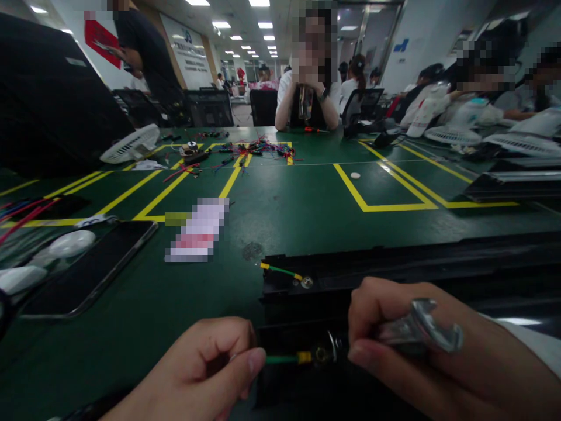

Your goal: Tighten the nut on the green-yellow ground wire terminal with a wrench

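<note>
Both of my hands are low in the view, at the near edge of the green table (307, 199). My left hand (205, 368) is pinched shut on a green wire (280, 359), thumb and forefinger closed around it, and the wire runs right to a yellow sleeve and a ring end that sits at a bolt on the black metal housing (394, 263). My right hand (421, 351) is closed around a silver wrench (421, 330); its open jaw end sticks out above my knuckles, and my fingertips are just beside the bolt. A second green wire (280, 270) with yellow ends lies on top of the housing, fixed by a screw.

To my left on the table I see a dark phone (94, 266) lying flat, and beside it a white fan (131, 143) farther back. Loose coloured wires (254, 149) lie along the yellow floor-tape lines. A person (307, 88) sits across the table, elbows on it.
</note>
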Demonstrator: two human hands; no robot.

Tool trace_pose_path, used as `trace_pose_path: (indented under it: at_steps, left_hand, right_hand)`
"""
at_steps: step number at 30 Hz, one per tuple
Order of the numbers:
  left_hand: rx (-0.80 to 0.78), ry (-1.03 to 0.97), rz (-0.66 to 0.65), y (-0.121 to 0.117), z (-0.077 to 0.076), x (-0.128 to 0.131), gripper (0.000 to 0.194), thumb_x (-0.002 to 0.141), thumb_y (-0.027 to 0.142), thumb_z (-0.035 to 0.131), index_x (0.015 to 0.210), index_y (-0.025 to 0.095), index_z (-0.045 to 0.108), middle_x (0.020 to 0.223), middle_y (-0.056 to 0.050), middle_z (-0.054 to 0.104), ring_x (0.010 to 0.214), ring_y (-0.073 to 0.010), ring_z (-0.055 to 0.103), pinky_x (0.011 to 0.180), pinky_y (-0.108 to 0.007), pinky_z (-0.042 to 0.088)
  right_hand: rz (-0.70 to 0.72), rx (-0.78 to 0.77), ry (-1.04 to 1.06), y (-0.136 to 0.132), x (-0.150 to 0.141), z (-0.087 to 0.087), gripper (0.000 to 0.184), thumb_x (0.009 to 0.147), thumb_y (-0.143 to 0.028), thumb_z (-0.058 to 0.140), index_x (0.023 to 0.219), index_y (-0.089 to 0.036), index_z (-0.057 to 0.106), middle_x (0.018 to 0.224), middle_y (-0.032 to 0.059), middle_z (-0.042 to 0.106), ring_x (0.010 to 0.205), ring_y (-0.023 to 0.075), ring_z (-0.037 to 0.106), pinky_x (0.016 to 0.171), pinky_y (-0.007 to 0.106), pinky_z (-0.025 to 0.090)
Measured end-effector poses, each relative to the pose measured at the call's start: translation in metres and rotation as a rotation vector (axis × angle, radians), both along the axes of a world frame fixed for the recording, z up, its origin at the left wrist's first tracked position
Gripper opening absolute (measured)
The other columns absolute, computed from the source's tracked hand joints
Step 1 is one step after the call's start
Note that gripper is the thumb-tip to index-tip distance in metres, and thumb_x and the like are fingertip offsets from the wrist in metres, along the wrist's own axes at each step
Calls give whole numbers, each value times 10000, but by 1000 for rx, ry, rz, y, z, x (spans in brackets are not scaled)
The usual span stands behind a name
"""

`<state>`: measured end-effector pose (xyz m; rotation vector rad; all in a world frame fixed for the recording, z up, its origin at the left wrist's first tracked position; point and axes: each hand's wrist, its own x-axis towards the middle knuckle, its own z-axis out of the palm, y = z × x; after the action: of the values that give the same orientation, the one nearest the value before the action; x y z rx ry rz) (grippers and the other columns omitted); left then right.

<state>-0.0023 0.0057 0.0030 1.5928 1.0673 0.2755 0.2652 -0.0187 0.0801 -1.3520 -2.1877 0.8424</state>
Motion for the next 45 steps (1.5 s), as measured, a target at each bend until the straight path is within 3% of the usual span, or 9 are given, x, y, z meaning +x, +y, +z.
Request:
trace_pose_path:
  at_steps: [5,8,18,23,26,31,34,39,45]
  left_hand:
    - [-8,-28,26,-1,4,3,395,917,449,504,622,186,493,623,46,511,442,-63,425,424,-176,314]
    - [6,-35,29,-1,7,5,385,915,427,509,615,186,504,578,51,498,448,-72,421,433,-177,317]
    - [-14,-26,-5,0,5,3,416,932,477,478,634,187,498,595,48,496,462,-73,434,438,-175,327]
    - [-13,-44,14,0,4,3,413,929,474,478,632,186,485,617,51,486,449,-64,404,430,-178,306]
    - [-8,-45,1,-1,3,3,420,934,488,467,639,189,479,605,56,473,455,-68,399,435,-176,310]
    - [11,-34,-16,-1,5,3,408,946,451,466,634,187,479,583,61,468,471,-77,395,464,-182,321]
    - [27,-30,-33,0,9,4,398,949,431,457,633,191,478,568,59,472,487,-89,413,485,-190,340]
    - [34,5,-46,1,15,7,411,940,466,443,633,196,483,551,57,466,513,-106,438,507,-199,357]
    - [26,22,-49,2,16,7,414,931,488,433,642,197,481,545,61,457,504,-107,419,497,-201,349]
  right_hand:
    - [-40,-3,-107,-3,-9,-12,93,769,-220,623,677,-211,623,609,18,663,485,162,586,379,209,387]
    - [-5,41,-159,-4,-13,-14,93,725,-172,654,648,-211,617,563,1,643,431,148,553,343,194,339]
    - [86,-1,-276,-2,-14,10,139,746,-83,652,702,-208,612,604,-29,647,443,126,558,369,188,350]
    - [192,29,-268,6,-11,12,254,718,27,616,789,-213,658,696,-49,683,554,102,594,482,180,378]
    - [229,9,-230,10,-8,11,209,767,-12,616,823,-211,647,730,-47,686,602,101,602,526,182,390]
    - [53,-25,-45,3,2,9,102,911,-225,538,814,-228,570,616,-62,580,514,112,525,445,193,371]
    - [-31,24,2,-6,0,6,117,893,-230,552,777,-230,558,586,-69,556,473,109,495,422,197,355]
    - [-34,62,-96,-14,-9,1,83,798,-155,646,770,-226,615,645,-48,640,541,123,574,465,200,390]
    - [0,129,-83,-13,-7,0,74,797,-189,639,742,-224,606,606,-34,633,493,132,563,414,197,357]
